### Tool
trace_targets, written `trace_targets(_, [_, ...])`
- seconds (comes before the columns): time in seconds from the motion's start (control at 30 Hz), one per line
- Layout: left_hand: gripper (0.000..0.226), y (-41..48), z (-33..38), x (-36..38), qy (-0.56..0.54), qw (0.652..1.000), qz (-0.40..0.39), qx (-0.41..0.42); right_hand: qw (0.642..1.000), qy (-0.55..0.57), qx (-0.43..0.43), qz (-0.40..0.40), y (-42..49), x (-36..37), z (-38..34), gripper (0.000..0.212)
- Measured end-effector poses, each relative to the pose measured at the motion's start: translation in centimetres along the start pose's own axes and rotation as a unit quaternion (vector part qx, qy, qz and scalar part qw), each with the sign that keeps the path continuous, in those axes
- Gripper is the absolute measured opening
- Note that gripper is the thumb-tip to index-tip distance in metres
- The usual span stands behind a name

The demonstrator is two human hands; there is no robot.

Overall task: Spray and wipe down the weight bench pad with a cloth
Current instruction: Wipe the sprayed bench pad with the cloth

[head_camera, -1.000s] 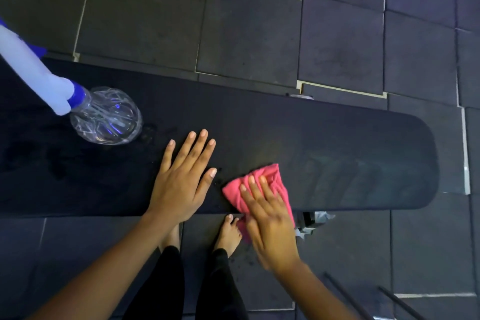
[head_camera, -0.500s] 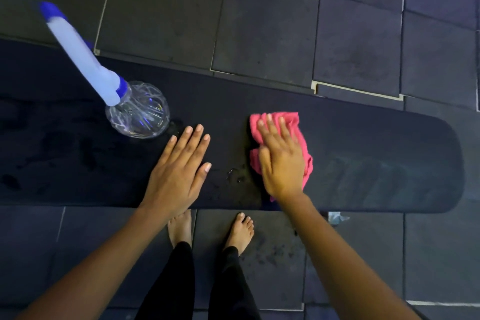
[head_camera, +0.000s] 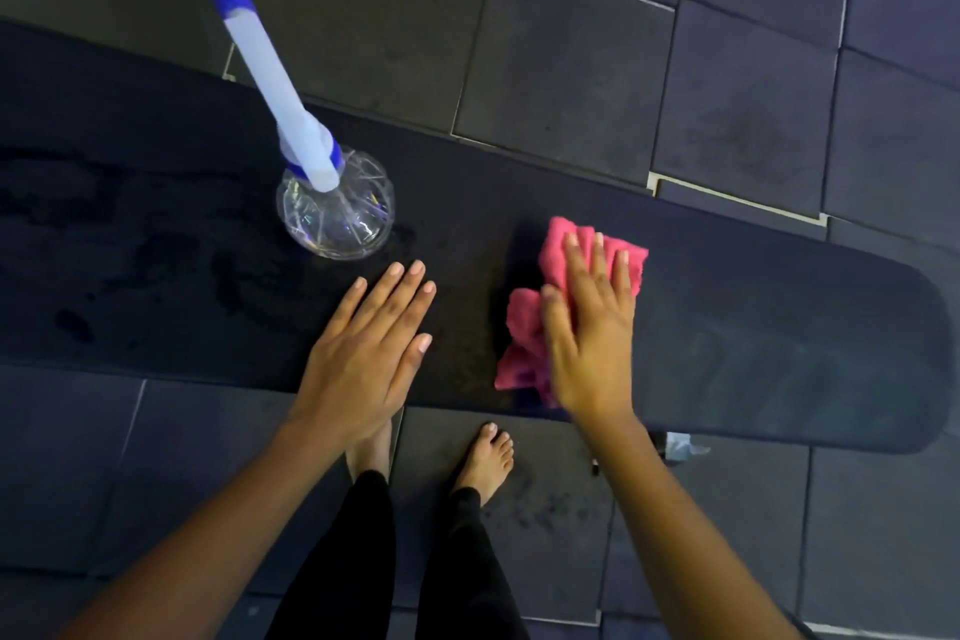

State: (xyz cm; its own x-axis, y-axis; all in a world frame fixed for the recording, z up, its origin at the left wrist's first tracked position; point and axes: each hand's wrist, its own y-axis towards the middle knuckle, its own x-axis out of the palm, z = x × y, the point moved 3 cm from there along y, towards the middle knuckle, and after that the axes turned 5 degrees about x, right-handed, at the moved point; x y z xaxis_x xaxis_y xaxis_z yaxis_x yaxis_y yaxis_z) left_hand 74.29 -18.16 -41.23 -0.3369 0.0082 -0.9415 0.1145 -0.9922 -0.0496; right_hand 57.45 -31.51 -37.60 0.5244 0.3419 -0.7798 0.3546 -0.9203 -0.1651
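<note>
The black weight bench pad (head_camera: 779,327) runs across the view from left to right, its rounded end at the right. My right hand (head_camera: 592,327) presses flat on a crumpled pink cloth (head_camera: 524,327) on the pad's middle. My left hand (head_camera: 369,353) lies flat on the pad with fingers spread, holding nothing, just left of the cloth. A clear spray bottle (head_camera: 337,213) with a white and blue spray head stands upright on the pad, just beyond my left hand. Wet patches darken the pad's left part.
Dark rubber floor tiles (head_camera: 571,57) surround the bench. My bare feet (head_camera: 483,457) stand on the floor under the pad's near edge. A small pale piece (head_camera: 680,447) shows under the bench at the right.
My right hand has slid the pink cloth from the pad's near edge across toward the far side. The view has shifted, so the bottle sits nearer the middle. My left hand stays flat.
</note>
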Motion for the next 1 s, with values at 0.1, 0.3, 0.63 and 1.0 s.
trace_targets(0.1, [0.052,-0.8,-0.6,-0.2,0.001,1.000,0.006,-0.008,0.976,-0.217,0.012,-0.021,1.2,2.5,1.8,0.072])
trace_targets(0.3, [0.053,-1.5,-1.0,0.1,0.016,1.000,0.023,-0.014,0.982,-0.186,0.017,0.014,-1.0,3.3,1.0,0.072])
trace_targets(0.63, [0.051,-1.7,-1.2,0.1,0.003,0.999,0.038,-0.034,0.970,-0.173,-0.164,-0.050,1.1,4.4,-0.1,0.063])
trace_targets(1.0, [0.051,-4.2,-2.3,-1.1,-0.027,0.997,0.048,-0.053,0.950,-0.002,-0.262,-0.168,-4.3,4.5,-3.5,0.051])
